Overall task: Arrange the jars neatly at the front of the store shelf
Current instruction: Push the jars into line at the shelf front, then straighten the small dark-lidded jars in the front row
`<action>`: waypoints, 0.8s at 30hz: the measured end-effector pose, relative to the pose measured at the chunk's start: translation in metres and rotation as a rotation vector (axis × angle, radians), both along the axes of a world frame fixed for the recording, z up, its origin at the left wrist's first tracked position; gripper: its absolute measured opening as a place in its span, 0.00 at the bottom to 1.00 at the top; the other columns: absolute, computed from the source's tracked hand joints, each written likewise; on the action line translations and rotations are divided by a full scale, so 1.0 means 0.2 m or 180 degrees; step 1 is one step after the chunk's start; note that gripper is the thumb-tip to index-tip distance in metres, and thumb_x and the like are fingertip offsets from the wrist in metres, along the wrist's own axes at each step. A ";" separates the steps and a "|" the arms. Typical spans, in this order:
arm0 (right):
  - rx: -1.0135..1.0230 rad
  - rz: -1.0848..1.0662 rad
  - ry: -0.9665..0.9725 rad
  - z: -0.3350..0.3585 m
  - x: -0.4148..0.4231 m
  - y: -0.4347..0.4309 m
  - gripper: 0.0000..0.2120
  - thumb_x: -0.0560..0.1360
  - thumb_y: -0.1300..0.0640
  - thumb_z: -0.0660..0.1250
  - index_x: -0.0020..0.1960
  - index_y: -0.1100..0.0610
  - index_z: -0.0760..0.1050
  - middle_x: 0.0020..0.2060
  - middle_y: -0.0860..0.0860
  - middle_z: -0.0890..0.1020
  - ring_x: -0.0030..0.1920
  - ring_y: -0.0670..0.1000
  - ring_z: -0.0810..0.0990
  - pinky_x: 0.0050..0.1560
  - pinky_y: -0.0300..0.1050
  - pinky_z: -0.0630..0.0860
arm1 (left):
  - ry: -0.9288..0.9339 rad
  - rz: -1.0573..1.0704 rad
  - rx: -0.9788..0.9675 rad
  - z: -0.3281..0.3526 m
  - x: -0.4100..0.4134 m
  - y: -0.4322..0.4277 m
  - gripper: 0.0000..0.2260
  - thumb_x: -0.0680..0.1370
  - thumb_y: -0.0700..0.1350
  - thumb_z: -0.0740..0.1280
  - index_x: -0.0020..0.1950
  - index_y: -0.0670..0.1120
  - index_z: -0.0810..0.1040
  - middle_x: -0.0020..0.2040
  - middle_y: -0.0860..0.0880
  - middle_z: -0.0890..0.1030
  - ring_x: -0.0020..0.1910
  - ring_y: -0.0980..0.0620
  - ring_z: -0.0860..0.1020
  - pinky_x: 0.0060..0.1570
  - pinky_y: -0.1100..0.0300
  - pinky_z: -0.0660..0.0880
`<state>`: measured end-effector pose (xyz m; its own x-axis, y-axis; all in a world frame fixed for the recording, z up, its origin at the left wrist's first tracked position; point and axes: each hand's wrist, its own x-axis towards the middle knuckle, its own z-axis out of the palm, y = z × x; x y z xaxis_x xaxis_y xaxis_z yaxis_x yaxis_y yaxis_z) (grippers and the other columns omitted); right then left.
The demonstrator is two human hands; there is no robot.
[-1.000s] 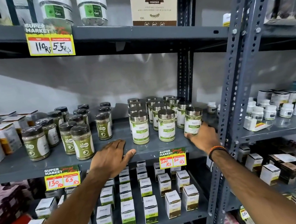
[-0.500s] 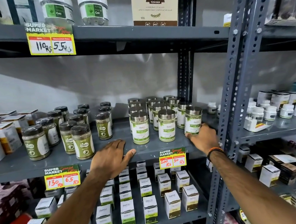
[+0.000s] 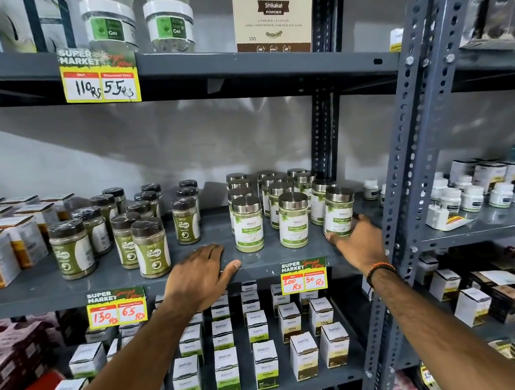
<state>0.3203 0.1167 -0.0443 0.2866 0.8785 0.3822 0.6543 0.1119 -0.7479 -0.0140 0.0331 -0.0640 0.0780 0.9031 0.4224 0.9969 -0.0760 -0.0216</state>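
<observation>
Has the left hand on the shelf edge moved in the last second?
No. The left hand stays flat midway between the two yellow price tags.

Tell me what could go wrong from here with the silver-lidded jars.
The right hand touches only the base of the rightmost silver-lidded, white-and-green-labelled jar; a low pull could tip it. It stands close to the jars behind, so it might knock them. The grey metal shelf's front edge is near.
</observation>
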 end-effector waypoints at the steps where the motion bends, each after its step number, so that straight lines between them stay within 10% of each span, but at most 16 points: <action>1: 0.0089 -0.0001 0.0022 0.01 0.00 -0.03 0.35 0.70 0.53 0.81 0.70 0.66 0.70 0.61 0.60 0.84 0.58 0.60 0.84 0.52 0.44 0.76 | 0.0001 -0.0042 -0.0059 0.00 0.00 -0.01 0.37 0.80 0.70 0.44 0.77 0.46 0.65 0.76 0.45 0.73 0.72 0.46 0.73 0.67 0.47 0.74; 13: 0.1591 0.1185 -0.0329 0.29 -0.52 -0.47 0.26 0.78 0.51 0.73 0.72 0.57 0.71 0.68 0.54 0.79 0.63 0.52 0.81 0.64 0.55 0.78 | 0.0223 -0.0469 0.0848 0.39 -0.06 -0.33 0.38 0.81 0.70 0.45 0.81 0.44 0.60 0.79 0.42 0.66 0.79 0.44 0.61 0.77 0.44 0.63; 24: 0.1134 0.2063 0.0019 0.24 -1.24 -0.58 0.37 0.74 0.41 0.76 0.76 0.53 0.66 0.73 0.51 0.74 0.66 0.52 0.78 0.67 0.53 0.76 | -0.0270 0.0749 0.0885 0.37 -0.89 -0.66 0.41 0.78 0.73 0.43 0.79 0.45 0.60 0.79 0.42 0.66 0.77 0.41 0.65 0.71 0.39 0.70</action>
<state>0.0716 0.0017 0.0032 -0.2447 0.6952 0.6758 0.3706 0.7112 -0.5974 -0.1916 -0.0995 0.0102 -0.1637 0.7420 0.6501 0.9855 0.1525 0.0742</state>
